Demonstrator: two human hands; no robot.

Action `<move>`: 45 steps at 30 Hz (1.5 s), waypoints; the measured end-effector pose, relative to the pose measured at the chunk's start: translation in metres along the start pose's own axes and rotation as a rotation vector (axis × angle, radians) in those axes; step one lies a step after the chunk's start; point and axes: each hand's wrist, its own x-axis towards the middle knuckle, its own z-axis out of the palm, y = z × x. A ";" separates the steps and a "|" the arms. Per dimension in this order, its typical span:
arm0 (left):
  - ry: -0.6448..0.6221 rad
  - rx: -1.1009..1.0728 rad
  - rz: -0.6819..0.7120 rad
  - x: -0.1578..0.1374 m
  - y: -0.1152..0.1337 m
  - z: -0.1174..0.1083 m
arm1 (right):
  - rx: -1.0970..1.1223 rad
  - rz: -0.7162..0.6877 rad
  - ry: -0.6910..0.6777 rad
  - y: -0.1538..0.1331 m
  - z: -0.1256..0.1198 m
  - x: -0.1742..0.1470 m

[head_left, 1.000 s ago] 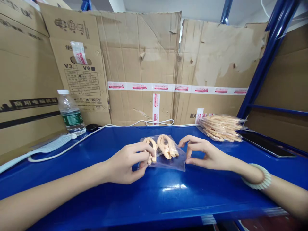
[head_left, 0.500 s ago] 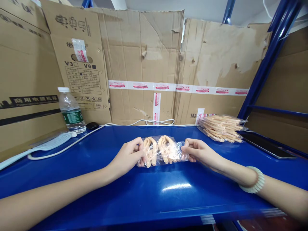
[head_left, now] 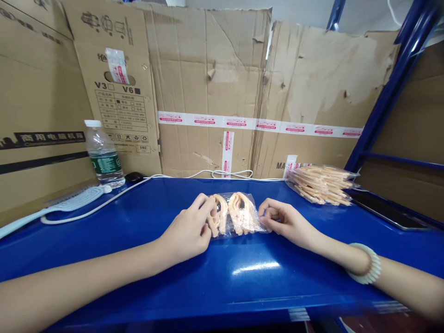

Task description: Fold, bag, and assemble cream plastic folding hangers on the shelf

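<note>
A clear plastic bag [head_left: 239, 213] with two looped, peach-coloured bundles, perhaps soft straps, lies on the blue tabletop [head_left: 222, 273] in front of me. My left hand [head_left: 190, 226] is at the bag's left end, fingers curled over the edge of the left bundle, with the fingertips partly hidden. At the right end, the bent fingers and thumb of my right hand [head_left: 285, 222] close on the bag's loose plastic edge. A pale beaded bracelet circles my right wrist.
A pile of similar filled bags [head_left: 321, 185] sits at the back right beside a dark phone [head_left: 386, 210]. To the left are a water bottle [head_left: 105, 155], a black mouse [head_left: 134, 177], a light-blue hairbrush [head_left: 74, 203] and a white cable [head_left: 86, 217]. Cardboard sheets [head_left: 208, 83] stand behind.
My left hand has turned from a pinch at the bag's left edge to lie further over it, knuckles up. The right fingers have drawn slightly left; the bag now looks flatter on the table.
</note>
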 end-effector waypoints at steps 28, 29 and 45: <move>-0.273 0.358 0.514 0.007 -0.009 -0.031 | -0.310 -0.132 -0.103 0.003 -0.014 -0.005; -0.259 0.391 0.533 0.007 -0.009 -0.029 | -0.357 -0.180 -0.084 0.003 -0.013 -0.004; 0.275 -0.590 -0.165 0.038 -0.025 -0.084 | 0.189 -0.130 0.248 -0.070 -0.023 0.087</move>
